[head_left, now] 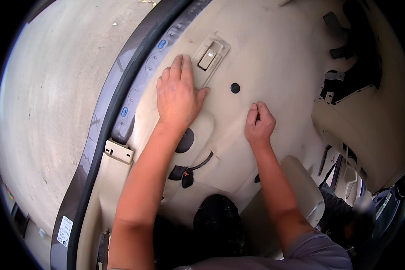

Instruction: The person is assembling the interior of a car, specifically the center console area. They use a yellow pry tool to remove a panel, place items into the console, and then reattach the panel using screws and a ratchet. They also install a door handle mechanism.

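Observation:
Beige carpet (283,58) covers the floor of a car. My left hand (177,92) lies flat on it near the door sill, fingers stretched forward and thumb out to the right. Just beyond its fingertips is a lever (209,58) in a beige recessed trim plate. My right hand (260,123) is over the carpet to the right, its fingers curled in against the thumb. Whatever those fingers may hold is hidden. Between and ahead of the hands sits a round black plug (235,87) in the carpet.
A wire with black connectors (186,174) pokes through the carpet near me. The door sill (141,90) with a black rubber seal runs along the left. Pedals (339,38) and the beige dashboard's lower part (364,130) are at right. A person (346,216) shows at lower right.

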Demonstrator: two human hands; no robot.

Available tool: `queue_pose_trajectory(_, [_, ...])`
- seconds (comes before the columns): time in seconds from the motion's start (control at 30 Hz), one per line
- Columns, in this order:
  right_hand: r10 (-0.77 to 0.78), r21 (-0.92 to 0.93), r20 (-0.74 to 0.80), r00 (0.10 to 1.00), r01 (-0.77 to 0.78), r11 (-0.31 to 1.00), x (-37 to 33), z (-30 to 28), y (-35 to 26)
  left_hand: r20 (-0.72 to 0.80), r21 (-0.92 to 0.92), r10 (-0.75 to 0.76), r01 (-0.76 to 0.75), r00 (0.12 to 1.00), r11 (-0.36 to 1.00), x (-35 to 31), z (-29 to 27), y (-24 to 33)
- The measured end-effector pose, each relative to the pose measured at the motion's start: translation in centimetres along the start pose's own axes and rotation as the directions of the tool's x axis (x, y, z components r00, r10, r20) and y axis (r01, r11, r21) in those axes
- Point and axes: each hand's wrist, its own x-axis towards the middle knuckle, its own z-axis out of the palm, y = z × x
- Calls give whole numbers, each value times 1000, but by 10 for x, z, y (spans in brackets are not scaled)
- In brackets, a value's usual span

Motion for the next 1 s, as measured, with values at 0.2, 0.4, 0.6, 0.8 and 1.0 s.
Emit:
queue_pose_trajectory(0.2, [-31, -6, 32, 999, 31, 1000, 6, 9, -6, 216, 195, 331, -373, 919, 907, 69, 47, 4])
queue_pose_trajectory(0.4, [50, -115, 92, 994, -39, 993, 11, 3, -10, 210, 281, 344, -393, 915, 876, 80, 62, 16])
queue_pose_trajectory(0.6, [12, -172, 32, 999, -6, 985, 9, 9, -20, 214, 242, 291, -339, 933, 909, 79, 53, 16])
queue_pose_trajectory(0.8, [60, -194, 60, 996, -47, 980, 5, 8, -12, 55, 56, 208, -211, 977, 976, -17, -52, 34])
queue_pose_trajectory(1.0, [74, -243, 123, 990, -42, 969, 11, -3, -23, 115, -75, -82, 91, 990, 993, -274, -163, -24])
